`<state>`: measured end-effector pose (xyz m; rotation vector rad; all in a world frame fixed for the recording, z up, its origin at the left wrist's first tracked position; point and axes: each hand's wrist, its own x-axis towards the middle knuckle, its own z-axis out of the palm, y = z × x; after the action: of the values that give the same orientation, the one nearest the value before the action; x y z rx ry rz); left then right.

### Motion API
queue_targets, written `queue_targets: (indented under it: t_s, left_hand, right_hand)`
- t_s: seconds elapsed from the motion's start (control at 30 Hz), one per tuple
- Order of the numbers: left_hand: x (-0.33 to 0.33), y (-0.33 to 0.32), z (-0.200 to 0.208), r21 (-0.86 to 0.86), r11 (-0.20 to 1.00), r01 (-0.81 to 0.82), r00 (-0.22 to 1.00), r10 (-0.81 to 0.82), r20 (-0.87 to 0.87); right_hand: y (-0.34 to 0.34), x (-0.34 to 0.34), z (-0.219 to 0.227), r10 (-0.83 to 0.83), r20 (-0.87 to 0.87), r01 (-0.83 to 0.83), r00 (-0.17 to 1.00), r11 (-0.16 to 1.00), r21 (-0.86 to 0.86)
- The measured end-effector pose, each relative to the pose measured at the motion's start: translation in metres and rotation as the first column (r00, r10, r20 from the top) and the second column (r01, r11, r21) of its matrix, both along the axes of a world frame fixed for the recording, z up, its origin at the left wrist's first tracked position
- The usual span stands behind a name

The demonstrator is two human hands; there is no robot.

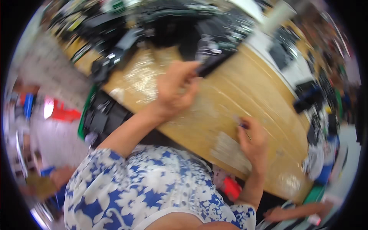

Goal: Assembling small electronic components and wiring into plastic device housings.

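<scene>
My left hand (178, 87) is closed over the left part of the wooden table (214, 101). Its thumb and index finger meet at the near corner of a dark, flat tray (218, 63), which bears black parts with shiny clear wrapping. Farther right and nearer to my body, my right hand (253, 140) pinches a small item (242, 124) with a dark bluish end; blur hides its kind. Under that hand lies a sheet of clear film (230, 151) on the tabletop. Another patch of clear wrapping (142, 78) lies left of my left hand.
Black parts (168, 19) are heaped along the table's far side. A green-edged crate (101, 119) of black pieces stands at left. More black items (308, 96) line the right side beyond a white strip (276, 61). Another person's arm (299, 211) reaches in at lower right.
</scene>
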<state>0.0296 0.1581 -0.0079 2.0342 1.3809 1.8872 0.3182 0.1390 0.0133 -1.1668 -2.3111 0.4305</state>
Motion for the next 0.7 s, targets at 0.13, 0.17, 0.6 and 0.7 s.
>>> queue_targets:
  t_s: [0.13, 0.17, 0.6, 0.7]
  left_hand:
    - [-0.013, -0.018, 0.014, 0.199, 0.978, -0.061, 0.989, 0.086, -0.119]
    - [-0.021, -0.024, 0.017, 0.197, 0.976, -0.093, 0.985, 0.119, -0.125]
    - [-0.094, -0.014, 0.01, -0.042, 0.895, -0.444, 0.885, 0.431, -0.179]
    - [-0.086, -0.003, 0.017, -0.097, 0.861, -0.5, 0.863, 0.485, -0.142]
  right_hand:
    - [0.007, -0.007, 0.006, -0.045, -0.043, 0.045, 0.998, 0.999, -0.003]
    - [0.013, -0.008, 0.004, -0.012, -0.049, 0.011, 0.999, 1.0, -0.006]
    - [0.008, -0.003, -0.008, -0.135, -0.082, 0.128, 0.988, 0.989, -0.077]
    - [0.016, 0.007, -0.011, -0.132, -0.08, 0.13, 0.988, 0.991, -0.031]
